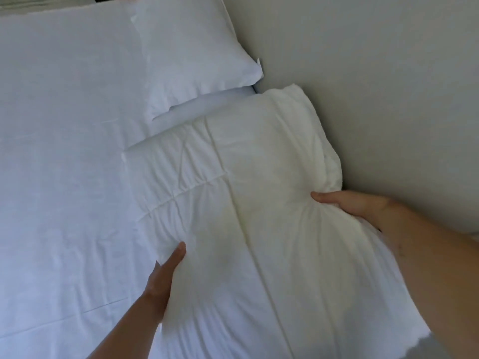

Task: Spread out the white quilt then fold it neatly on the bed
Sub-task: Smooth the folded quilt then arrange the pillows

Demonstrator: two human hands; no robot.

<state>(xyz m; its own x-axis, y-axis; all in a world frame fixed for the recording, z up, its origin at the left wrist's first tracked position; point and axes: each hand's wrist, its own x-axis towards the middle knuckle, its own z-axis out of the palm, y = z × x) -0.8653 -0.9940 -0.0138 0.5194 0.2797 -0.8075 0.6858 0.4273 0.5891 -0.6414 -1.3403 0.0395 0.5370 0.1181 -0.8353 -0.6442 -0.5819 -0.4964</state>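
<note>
The quilt (259,203) sits folded at center-right of the frame on the bed (64,177), right side against the wall (363,73) (pillow (191,60) just above). The left grip (166,270) clamps its left edge and the right grip (350,206) pinches the bunched right edge. Best to lift both evenly & open it twd frame left.

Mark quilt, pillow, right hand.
quilt (233,182): head view, stitched top face.
pillow (191,55): head view, centre of the case.
right hand (357,207): head view, back of the hand, which grips the quilt's bunched edge.
</note>
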